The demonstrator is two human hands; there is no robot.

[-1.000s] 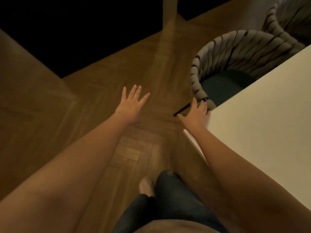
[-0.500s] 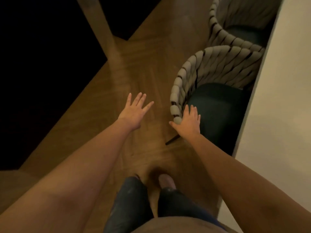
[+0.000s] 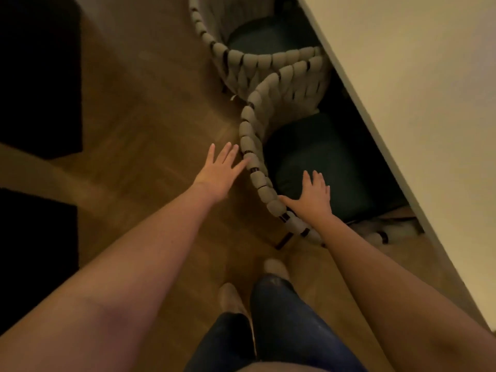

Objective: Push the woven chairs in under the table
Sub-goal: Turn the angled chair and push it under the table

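Observation:
Two woven chairs with thick grey rope backs and dark green cushions stand along the white table point(image 3: 418, 108). The near chair point(image 3: 249, 135) curves in front of me, its seat partly under the table edge. The far chair point(image 3: 236, 60) stands behind it, touching it. My left hand point(image 3: 220, 171) is spread flat, its fingertips against the outside of the near chair's woven back. My right hand point(image 3: 312, 194) is spread over the near chair's rim, thumb on the rope, fingers above the dark cushion point(image 3: 322, 167).
Wooden herringbone floor point(image 3: 150, 124) lies to the left, with black areas point(image 3: 35, 76) beyond it. My legs and feet point(image 3: 268, 304) stand just behind the near chair. The chair's dark leg point(image 3: 283, 241) shows on the floor.
I have stepped closer and the view has turned. My left hand has reached the near chair's back and my right hand has moved over its rim above the cushion.

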